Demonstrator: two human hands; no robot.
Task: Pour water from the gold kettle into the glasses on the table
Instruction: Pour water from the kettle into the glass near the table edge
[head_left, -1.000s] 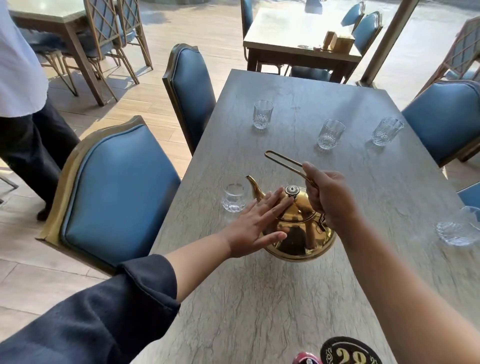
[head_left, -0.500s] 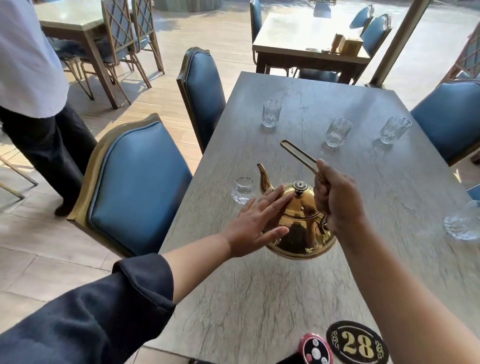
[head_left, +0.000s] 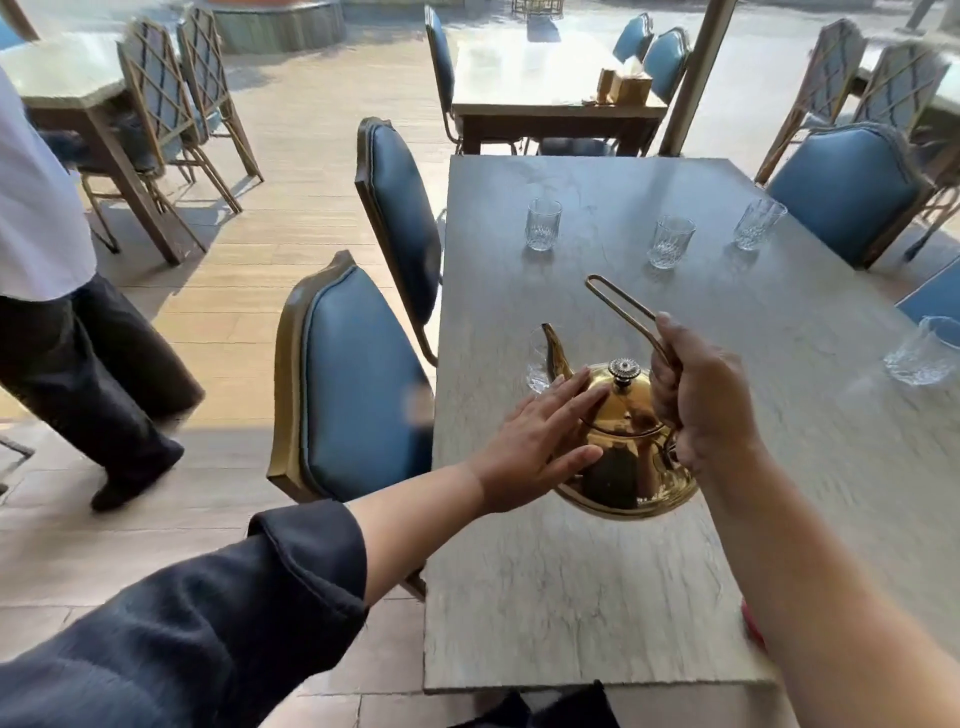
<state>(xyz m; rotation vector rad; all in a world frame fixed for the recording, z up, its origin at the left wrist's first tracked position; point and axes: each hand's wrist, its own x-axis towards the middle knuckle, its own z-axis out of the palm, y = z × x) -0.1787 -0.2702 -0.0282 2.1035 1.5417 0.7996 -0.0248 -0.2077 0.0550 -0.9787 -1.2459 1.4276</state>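
The gold kettle (head_left: 623, 447) is over the grey stone table (head_left: 571, 597); I cannot tell whether it rests on it. My right hand (head_left: 701, 400) grips its thin wire handle. My left hand (head_left: 540, 441) lies flat with straight fingers against the kettle's lid and shoulder. The spout points at a small clear glass (head_left: 537, 364) just behind it near the table's left edge. Three more glasses stand farther back: one at the left (head_left: 543, 224), one in the middle (head_left: 671, 241), one at the right (head_left: 758, 224). Another glass (head_left: 922, 351) sits at the right edge.
Blue padded chairs (head_left: 358, 379) line the table's left side, and another blue chair (head_left: 841, 187) stands at the far right. A person in dark trousers (head_left: 78, 364) is on the floor to the left. Other tables and chairs fill the background.
The view has shifted, so the table now sits further right. The kettle has tipped a little, its spout now overlapping the near glass. Both hands keep their hold.
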